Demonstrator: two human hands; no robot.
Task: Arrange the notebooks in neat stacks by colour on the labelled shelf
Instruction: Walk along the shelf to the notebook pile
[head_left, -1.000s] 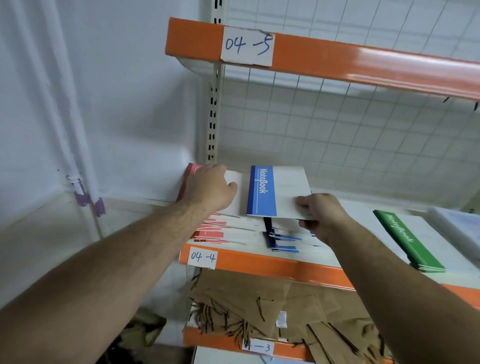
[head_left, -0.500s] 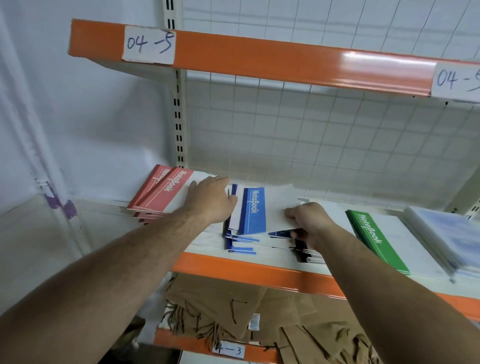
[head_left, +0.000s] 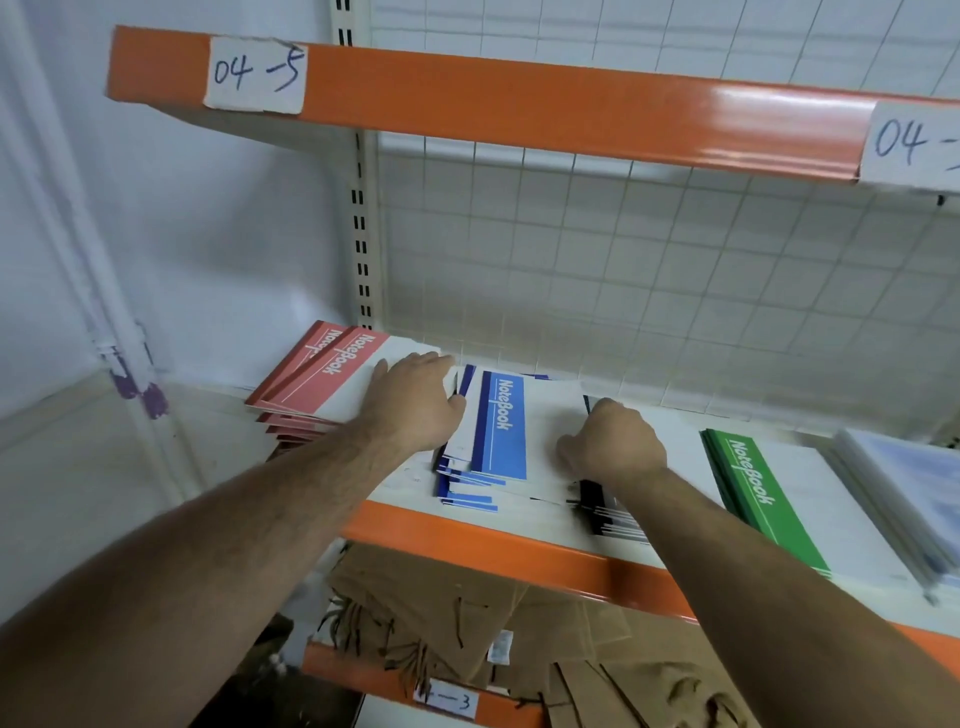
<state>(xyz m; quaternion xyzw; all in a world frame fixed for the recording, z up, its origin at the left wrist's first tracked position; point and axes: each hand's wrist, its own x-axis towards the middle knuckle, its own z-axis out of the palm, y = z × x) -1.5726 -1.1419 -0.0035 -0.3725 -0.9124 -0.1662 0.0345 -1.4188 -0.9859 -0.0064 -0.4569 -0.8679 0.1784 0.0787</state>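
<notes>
Notebooks sorted by colour on the orange-edged shelf (head_left: 493, 551), both hands at the blue stack.

Blue notebooks (head_left: 506, 426) lie flat mid-shelf, long axis running front to back, coloured band on the left side, the lower copies fanned out unevenly toward the front. Left of them, the left hand (head_left: 415, 400) rests flat with fingers straight on the red notebooks (head_left: 332, 374), its thumb at the blue stack's edge. On their right edge, the right hand (head_left: 613, 441) curls knuckles-up round the blue notebooks, with dark notebooks (head_left: 597, 506) poking out beneath the wrist. Further right lie the green notebooks (head_left: 753, 483), then clear sleeves (head_left: 904, 493). Below them, brown paper bags (head_left: 467, 613).
</notes>
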